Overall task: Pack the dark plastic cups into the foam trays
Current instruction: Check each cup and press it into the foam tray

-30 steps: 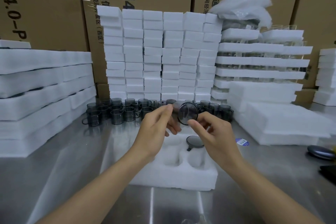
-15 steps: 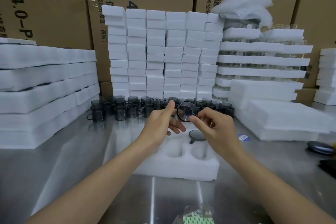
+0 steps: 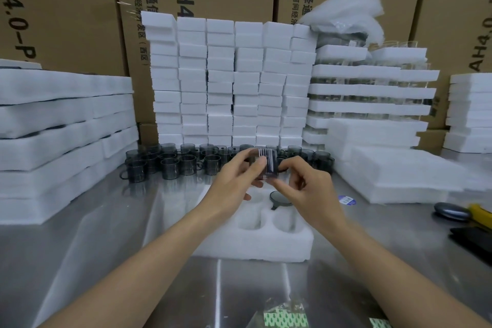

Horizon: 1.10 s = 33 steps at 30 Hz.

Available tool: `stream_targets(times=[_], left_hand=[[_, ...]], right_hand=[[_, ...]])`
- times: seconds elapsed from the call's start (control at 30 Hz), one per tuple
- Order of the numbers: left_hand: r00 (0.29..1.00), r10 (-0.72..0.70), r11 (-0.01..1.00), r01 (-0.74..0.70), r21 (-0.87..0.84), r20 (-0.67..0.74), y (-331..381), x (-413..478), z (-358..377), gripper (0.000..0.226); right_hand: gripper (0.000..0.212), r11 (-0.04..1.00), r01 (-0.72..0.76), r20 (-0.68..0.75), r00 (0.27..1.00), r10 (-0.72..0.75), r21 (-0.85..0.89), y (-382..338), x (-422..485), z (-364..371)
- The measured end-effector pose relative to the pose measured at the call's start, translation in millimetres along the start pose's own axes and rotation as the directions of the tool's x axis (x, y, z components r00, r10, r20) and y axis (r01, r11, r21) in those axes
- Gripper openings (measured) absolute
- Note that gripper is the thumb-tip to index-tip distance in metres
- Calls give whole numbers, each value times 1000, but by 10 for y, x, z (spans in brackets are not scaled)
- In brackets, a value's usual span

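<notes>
Both hands hold one dark see-through cup [image 3: 269, 165] above the white foam tray [image 3: 255, 242]. My left hand [image 3: 237, 181] grips its left side with thumb and fingers. My right hand [image 3: 306, 189] pinches its right side and bottom edge. The cup now shows its ribbed side wall. Another dark cup [image 3: 278, 198] sits in a far pocket of the tray, its handle pointing toward me. Two near pockets show white and hold nothing. A row of several dark cups [image 3: 170, 162] stands on the steel table behind the tray.
Stacks of white foam trays [image 3: 61, 130] stand at left, foam blocks [image 3: 229, 82] behind and more foam sheets [image 3: 399, 173] at right, all before cardboard boxes. A grey oval object [image 3: 451, 211] and a yellow-handled tool [image 3: 482, 212] lie at right. A plastic bag [image 3: 282, 314] lies at the near edge.
The cup has been turned in my hands: its round base faced me before, now its side wall does. Both hands stay above the tray.
</notes>
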<state>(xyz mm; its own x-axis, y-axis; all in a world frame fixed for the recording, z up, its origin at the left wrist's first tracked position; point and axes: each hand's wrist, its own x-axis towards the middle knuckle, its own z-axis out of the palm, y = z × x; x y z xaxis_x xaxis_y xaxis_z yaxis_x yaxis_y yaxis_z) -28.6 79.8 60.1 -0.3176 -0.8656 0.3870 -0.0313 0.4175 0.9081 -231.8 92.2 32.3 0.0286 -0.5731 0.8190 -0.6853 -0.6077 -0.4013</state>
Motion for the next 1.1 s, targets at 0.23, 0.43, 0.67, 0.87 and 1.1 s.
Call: stream_targets(times=[0.23, 0.43, 0.67, 0.87, 1.1], left_hand=[[996, 82, 995, -84, -50, -41, -13, -6, -4, 68], [994, -50, 973, 71, -221, 97, 32, 5, -55, 45], [988, -119, 982, 102, -160, -99, -1, 38, -19, 23], [995, -13, 995, 23, -98, 102, 48, -55, 13, 39], [996, 59, 998, -58, -23, 66, -99, -17, 41, 85]], right_hand=[[58, 998, -12, -66, 998, 17, 66, -37, 32, -2], [60, 998, 19, -13, 1000, -18, 66, -192, 42, -28], [53, 997, 52, -160, 985, -60, -57, -159, 49, -8], [52, 997, 72, -99, 992, -73, -8, -226, 28, -26], [57, 991, 37, 84, 995, -48, 130, -268, 19, -46]])
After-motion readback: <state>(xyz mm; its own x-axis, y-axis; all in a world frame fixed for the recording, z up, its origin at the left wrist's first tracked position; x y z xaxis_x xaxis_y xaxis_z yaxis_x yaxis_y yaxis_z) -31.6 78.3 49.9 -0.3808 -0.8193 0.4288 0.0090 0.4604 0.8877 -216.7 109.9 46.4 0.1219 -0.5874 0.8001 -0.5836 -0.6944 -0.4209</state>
